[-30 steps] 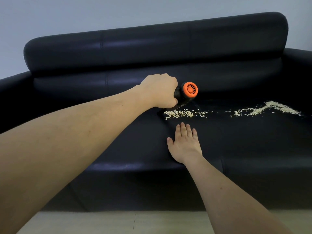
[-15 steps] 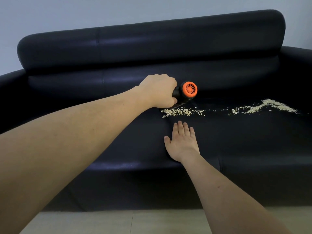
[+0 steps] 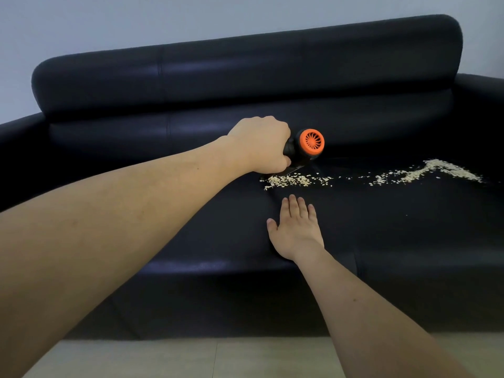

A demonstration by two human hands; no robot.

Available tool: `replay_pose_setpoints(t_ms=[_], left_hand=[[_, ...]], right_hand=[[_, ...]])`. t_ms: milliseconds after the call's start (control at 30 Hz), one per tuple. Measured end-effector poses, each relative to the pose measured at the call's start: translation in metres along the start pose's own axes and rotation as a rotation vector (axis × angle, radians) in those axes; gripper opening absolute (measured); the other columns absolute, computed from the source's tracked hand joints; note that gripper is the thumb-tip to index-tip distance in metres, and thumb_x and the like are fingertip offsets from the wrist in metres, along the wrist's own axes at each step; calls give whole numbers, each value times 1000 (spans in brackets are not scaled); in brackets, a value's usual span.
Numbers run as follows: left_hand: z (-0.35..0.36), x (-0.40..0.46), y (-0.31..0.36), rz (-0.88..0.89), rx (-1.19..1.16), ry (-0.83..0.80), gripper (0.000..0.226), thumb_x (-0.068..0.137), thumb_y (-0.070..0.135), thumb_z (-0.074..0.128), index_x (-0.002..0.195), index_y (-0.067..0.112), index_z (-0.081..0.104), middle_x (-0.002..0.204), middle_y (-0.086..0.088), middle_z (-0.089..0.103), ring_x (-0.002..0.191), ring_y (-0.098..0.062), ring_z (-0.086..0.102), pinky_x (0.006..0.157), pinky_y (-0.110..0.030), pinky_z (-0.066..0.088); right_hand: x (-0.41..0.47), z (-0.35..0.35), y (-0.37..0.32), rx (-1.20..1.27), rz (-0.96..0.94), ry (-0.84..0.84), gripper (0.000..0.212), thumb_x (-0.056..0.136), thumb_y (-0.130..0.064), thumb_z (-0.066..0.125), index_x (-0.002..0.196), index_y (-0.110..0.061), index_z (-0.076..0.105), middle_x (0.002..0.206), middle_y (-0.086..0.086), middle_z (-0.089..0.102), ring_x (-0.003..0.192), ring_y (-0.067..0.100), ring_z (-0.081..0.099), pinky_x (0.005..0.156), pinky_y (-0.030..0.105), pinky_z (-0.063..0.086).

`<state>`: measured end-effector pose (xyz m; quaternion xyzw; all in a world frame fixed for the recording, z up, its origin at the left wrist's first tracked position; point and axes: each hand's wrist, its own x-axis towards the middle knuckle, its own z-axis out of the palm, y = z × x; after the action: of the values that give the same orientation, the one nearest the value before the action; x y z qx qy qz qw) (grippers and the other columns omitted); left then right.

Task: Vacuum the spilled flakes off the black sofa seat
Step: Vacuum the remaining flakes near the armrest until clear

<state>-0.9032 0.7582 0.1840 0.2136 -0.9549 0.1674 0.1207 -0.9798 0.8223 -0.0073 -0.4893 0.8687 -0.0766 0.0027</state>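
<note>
My left hand [image 3: 261, 147] grips a small black handheld vacuum [image 3: 305, 147] with an orange round end. The vacuum's dark nozzle touches down at the left end of a trail of pale flakes [image 3: 297, 180]. The trail runs right across the black sofa seat [image 3: 381, 222] to a thicker heap of flakes [image 3: 447, 169]. My right hand [image 3: 296, 230] lies flat on the seat with straight fingers, just in front of the trail's left end and holding nothing.
The sofa backrest [image 3: 245, 77] rises behind the vacuum, and an armrest [image 3: 482, 105] closes the right side. A light tiled floor [image 3: 218, 358] lies below the sofa front. A plain wall stands behind.
The vacuum's nozzle stays at the trail's left end. The view has shifted slightly; both hands keep their poses.
</note>
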Motion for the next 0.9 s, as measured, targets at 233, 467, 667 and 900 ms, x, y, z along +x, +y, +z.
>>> replay_pose_setpoints(t_ms=[233, 467, 667, 900], left_hand=[[-1, -9, -4, -9, 1, -8, 27, 88, 47, 62, 88, 22, 51, 72, 8, 44, 77, -25, 54, 66, -33, 41], [-1, -15, -5, -11, 1, -7, 27, 88, 48, 62, 88, 22, 51, 72, 8, 43, 78, -24, 54, 66, -34, 40], [-2, -19, -6, -34, -3, 2, 27, 88, 47, 61, 90, 22, 52, 73, 8, 42, 78, -24, 52, 65, -33, 38], [-3, -25, -8, -41, -10, -9, 28, 89, 48, 61, 90, 21, 52, 74, 8, 44, 77, -23, 52, 65, -33, 38]], right_hand=[[-2, -1, 0, 8, 2, 10, 72, 105, -51, 15, 160, -8, -2, 168, 10, -6, 155, 26, -8, 125, 44, -5], [-2, 0, 0, -6, 3, 9, 72, 105, -51, 15, 160, -7, -2, 168, 10, -6, 155, 26, -8, 125, 45, -4], [0, 0, 0, -3, 5, 13, 72, 105, -51, 15, 160, -7, -2, 168, 10, -6, 155, 26, -8, 125, 45, -4], [0, 0, 0, -5, 6, 13, 72, 105, -51, 15, 160, -8, -2, 168, 10, -6, 155, 26, -8, 125, 45, -3]])
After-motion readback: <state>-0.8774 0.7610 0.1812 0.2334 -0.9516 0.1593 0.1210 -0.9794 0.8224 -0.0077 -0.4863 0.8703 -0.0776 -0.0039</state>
